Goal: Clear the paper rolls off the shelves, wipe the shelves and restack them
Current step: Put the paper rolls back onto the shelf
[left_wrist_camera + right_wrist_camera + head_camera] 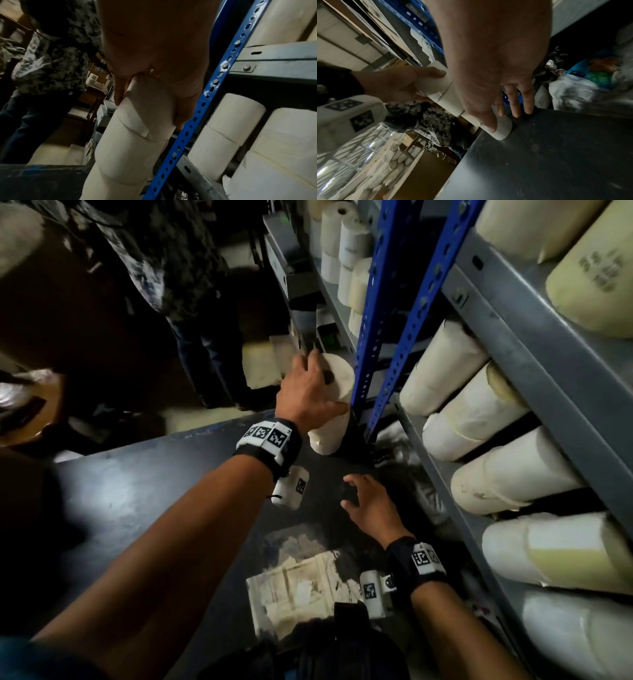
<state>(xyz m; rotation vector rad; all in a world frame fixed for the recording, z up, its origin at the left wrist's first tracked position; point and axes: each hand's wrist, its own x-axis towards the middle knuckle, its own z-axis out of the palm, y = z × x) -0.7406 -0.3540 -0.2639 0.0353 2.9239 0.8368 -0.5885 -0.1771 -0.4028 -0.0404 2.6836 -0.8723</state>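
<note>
— Two hands are in view; what are the fingers doing?

— On the left hand (310,392), the fingers (120,88) curl over the top end of a stack of paper rolls (330,409) and the thumb presses its side, so it grips the stack from above. The right hand (371,506) has its fingers (527,97) straight and a little spread, tips down at the dark table top (144,501); it holds nothing.

— Where does that stack stand?

— Upright at the far corner of the table, just beside the blue perforated upright (368,313) of the rack. From the left wrist it reads as several short rolls wrapped end to end into one column. From the right wrist its bottom end looks to touch the table edge, with the right index finger lying in front of it; whether that finger touches it I cannot tell.

— And the rest of the rolls?

— More wrapped stacks (476,416) lie on their sides in a row on the grey metal shelf (442,470) to the right, with others on the shelf above. A worn, dirty cloth (298,587) lies flat on the table near the right wrist. A person in a patterned shirt (51,54) stands beyond the table, and plastic bags (583,86) sit low by the rack.
</note>
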